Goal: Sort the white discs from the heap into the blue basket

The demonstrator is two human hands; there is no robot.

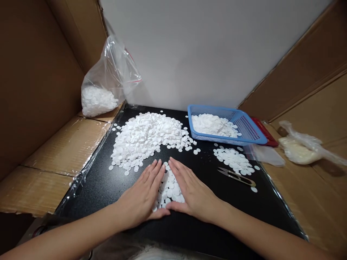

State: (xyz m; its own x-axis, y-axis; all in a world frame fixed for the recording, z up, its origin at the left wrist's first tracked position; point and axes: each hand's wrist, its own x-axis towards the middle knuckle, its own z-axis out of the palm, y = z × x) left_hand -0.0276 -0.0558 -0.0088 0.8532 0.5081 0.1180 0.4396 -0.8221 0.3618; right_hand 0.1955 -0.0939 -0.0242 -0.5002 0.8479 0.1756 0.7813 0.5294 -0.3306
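My left hand (143,191) and my right hand (193,189) rest on the black tabletop (103,187) near its front. Their fingers are stretched out, angled inward around a small heap of white round discs (170,187). The thumbs almost meet at the near side of this heap, and the fingertips come close together at the far side. Both palms touch the discs at the edges; neither hand grasps anything. Beyond my fingers spreads a much larger pile of the same discs (148,135). Thread snips (237,176) lie to the right of my right hand.
A blue perforated basket (227,139) with discs stands at the back right. Before it lies a smaller scatter of discs (234,160). A clear bag (99,101) of white pieces sits at the back left. Cardboard (62,144) flanks the table; a tied plastic bag (300,148) lies right.
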